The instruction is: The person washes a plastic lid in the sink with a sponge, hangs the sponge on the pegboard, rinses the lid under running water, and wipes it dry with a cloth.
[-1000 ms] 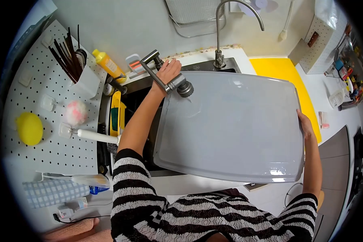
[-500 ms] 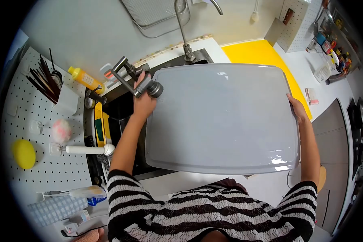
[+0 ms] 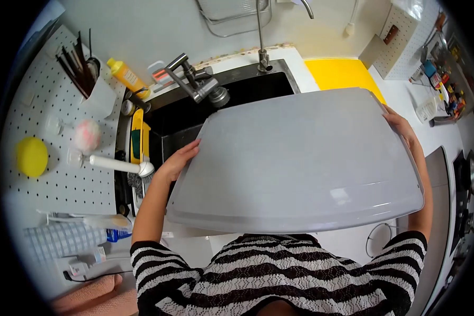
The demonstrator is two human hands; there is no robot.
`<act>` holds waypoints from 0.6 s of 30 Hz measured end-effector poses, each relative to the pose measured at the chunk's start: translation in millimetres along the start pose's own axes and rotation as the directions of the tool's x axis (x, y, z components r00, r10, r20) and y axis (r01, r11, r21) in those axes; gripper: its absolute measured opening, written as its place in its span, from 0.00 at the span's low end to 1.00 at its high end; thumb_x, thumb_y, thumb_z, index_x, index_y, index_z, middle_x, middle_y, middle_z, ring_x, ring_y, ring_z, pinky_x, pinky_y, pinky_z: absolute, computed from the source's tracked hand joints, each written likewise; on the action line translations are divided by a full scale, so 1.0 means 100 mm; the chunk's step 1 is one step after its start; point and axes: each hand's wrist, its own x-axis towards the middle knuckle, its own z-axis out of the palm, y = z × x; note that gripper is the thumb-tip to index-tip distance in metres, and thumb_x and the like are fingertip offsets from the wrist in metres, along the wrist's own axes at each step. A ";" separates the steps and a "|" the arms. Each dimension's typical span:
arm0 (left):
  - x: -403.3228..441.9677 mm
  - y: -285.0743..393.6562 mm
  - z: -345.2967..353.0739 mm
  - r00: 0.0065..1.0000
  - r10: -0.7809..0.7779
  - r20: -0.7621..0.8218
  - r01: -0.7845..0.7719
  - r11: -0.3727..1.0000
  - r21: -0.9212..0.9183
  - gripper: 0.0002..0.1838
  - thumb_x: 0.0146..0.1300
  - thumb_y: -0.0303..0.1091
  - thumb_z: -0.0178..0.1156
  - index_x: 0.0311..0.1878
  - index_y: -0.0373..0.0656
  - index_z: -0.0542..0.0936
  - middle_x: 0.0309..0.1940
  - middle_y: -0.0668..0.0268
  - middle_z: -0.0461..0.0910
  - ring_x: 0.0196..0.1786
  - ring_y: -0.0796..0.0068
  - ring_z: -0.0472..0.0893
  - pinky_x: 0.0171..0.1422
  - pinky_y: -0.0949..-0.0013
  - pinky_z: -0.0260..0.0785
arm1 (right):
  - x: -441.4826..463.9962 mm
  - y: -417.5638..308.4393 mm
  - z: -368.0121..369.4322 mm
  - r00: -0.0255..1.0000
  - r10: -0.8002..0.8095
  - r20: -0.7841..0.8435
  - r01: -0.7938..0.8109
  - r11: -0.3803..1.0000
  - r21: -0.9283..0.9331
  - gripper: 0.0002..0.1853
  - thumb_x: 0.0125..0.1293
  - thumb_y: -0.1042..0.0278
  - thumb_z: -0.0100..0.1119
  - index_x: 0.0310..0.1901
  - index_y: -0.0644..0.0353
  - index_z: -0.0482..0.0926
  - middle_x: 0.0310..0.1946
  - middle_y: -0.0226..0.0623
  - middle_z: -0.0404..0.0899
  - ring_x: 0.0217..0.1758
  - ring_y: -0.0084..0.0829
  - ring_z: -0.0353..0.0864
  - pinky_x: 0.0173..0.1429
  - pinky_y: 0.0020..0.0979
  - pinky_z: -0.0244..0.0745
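A large grey plastic lid or tray is held between my hands, its near edge close to my striped top. My left hand grips its left edge, fingertips on the rim. On the far right edge, my right hand holds the rim, with part of the fingers hidden. Beyond the grey piece lies the dark sink, partly covered by it. The metal faucet stands over the sink, just past the piece's far left corner and beyond my left hand.
A white pegboard with a chopstick holder is at the left. Beside the sink are a yellow bottle and a white-handled brush. A yellow board lies behind the grey piece; bottles stand far right.
My left hand has come away from the faucet and now holds the grey piece's left edge. The piece has moved nearer my body and tilted, exposing more of the sink.
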 end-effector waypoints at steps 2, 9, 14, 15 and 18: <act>-0.16 0.06 -0.03 0.994 -0.100 0.042 0.105 0.985 -0.135 0.24 0.59 0.34 0.48 0.59 0.42 0.59 0.49 0.64 0.69 0.47 0.75 0.72 0.51 0.72 0.65 | -0.08 -0.14 0.10 0.999 0.002 0.050 -0.002 1.000 0.007 0.18 0.56 0.68 0.47 0.49 0.64 0.68 0.46 0.43 0.69 0.41 0.24 0.73 0.43 0.21 0.70; -0.56 0.19 -0.24 0.998 0.064 0.006 -0.064 0.997 -0.053 0.17 0.58 0.31 0.49 0.51 0.35 0.68 0.43 0.64 0.74 0.42 0.78 0.73 0.47 0.77 0.66 | 0.09 -0.01 0.09 0.948 -0.316 0.032 0.317 0.947 -0.049 0.18 0.57 0.68 0.45 0.48 0.65 0.67 0.43 0.43 0.71 0.40 0.25 0.74 0.45 0.23 0.71; -0.48 0.05 -0.59 0.939 0.195 0.283 -0.032 0.869 -0.494 0.23 0.62 0.44 0.39 0.48 0.31 0.67 0.35 0.48 0.74 0.31 0.72 0.77 0.33 0.78 0.72 | -0.09 -0.21 0.26 0.975 -0.198 0.102 0.164 0.948 0.274 0.11 0.54 0.72 0.51 0.39 0.68 0.71 0.26 0.38 0.75 0.23 0.23 0.76 0.34 0.18 0.75; -0.49 0.06 -0.60 0.974 0.115 0.197 -0.006 0.876 -0.482 0.26 0.62 0.47 0.36 0.50 0.31 0.64 0.32 0.44 0.74 0.27 0.69 0.77 0.29 0.77 0.73 | -0.05 -0.20 0.25 0.966 -0.247 0.077 0.237 0.964 0.117 0.10 0.54 0.71 0.52 0.37 0.66 0.72 0.24 0.37 0.74 0.21 0.22 0.75 0.30 0.17 0.74; -0.56 0.14 -0.64 0.956 0.136 0.260 -0.019 0.914 -0.406 0.28 0.61 0.48 0.37 0.51 0.28 0.62 0.33 0.40 0.73 0.28 0.64 0.78 0.33 0.73 0.74 | 0.04 -0.20 0.21 0.948 -0.317 0.025 0.316 0.930 -0.187 0.08 0.53 0.69 0.54 0.33 0.64 0.73 0.19 0.34 0.73 0.16 0.21 0.72 0.22 0.17 0.70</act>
